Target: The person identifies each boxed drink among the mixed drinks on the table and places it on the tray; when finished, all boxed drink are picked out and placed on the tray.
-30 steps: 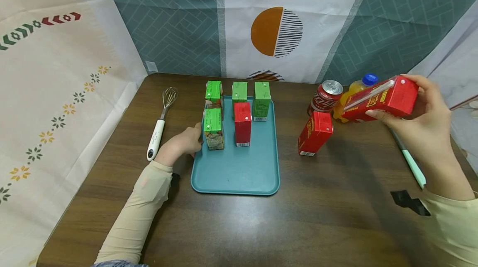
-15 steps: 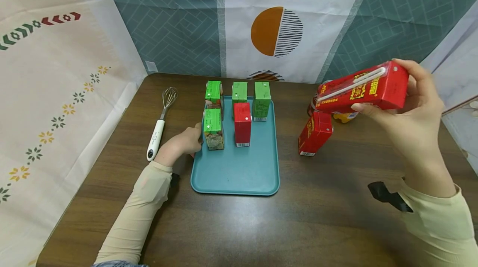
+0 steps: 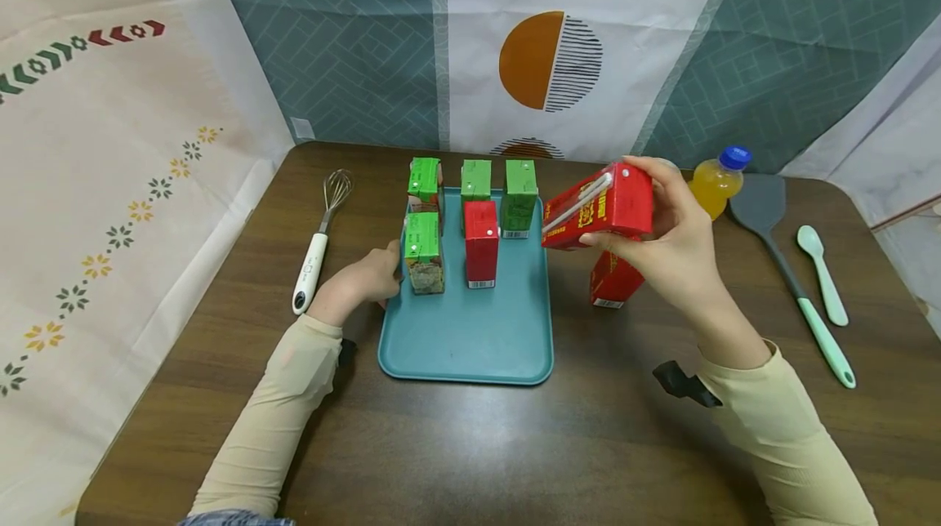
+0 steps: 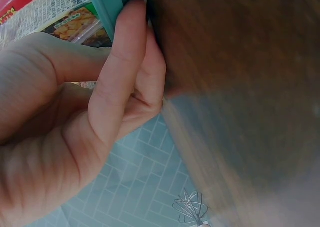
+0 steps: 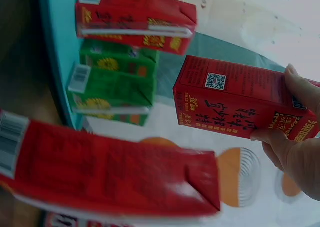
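Note:
My right hand (image 3: 680,252) grips one end of a red drink carton (image 3: 588,211), straw on its side, lifted and tilted beside the tray's right edge. The right wrist view shows thumb and fingers on either side of this carton (image 5: 230,99). Below it, another red carton (image 3: 612,281) stands on the table, partly covered. My left hand (image 3: 367,277) holds the left rim of the teal tray (image 3: 470,346), its fingers (image 4: 122,72) at the edge. On the tray stand a red carton (image 3: 481,248) and several green-topped cartons (image 3: 424,252) in rows.
A whisk (image 3: 312,260) lies left of the tray. At the right are a juice bottle (image 3: 713,187) with a blue cap, a grey spatula (image 3: 782,256) and a pale green spoon (image 3: 823,277). A patterned cloth wall (image 3: 353,52) rises behind the table.
My right hand has carried the red carton leftward from near the bottle to the tray's right edge, uncovering the spatula and spoon. The left hand stays at the tray rim.

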A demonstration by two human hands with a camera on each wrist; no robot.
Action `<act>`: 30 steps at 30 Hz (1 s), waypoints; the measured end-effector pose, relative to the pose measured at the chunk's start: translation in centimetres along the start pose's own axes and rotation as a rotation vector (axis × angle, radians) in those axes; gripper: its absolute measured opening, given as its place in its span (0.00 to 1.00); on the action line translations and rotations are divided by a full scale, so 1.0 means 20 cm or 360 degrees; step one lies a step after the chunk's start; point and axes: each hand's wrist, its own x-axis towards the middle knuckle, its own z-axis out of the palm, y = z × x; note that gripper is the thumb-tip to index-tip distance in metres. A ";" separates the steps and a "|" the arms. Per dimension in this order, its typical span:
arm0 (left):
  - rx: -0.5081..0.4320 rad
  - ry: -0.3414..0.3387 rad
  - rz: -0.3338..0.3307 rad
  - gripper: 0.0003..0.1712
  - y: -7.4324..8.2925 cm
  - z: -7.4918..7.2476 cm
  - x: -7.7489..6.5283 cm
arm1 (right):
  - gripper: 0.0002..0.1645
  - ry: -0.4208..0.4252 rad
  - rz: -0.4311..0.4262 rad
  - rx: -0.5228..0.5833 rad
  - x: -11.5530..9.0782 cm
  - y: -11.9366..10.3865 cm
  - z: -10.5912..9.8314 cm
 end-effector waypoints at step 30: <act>0.0020 0.0018 0.0029 0.39 -0.01 0.00 0.00 | 0.49 -0.0640 0.0201 -0.0253 0.06 0.32 0.33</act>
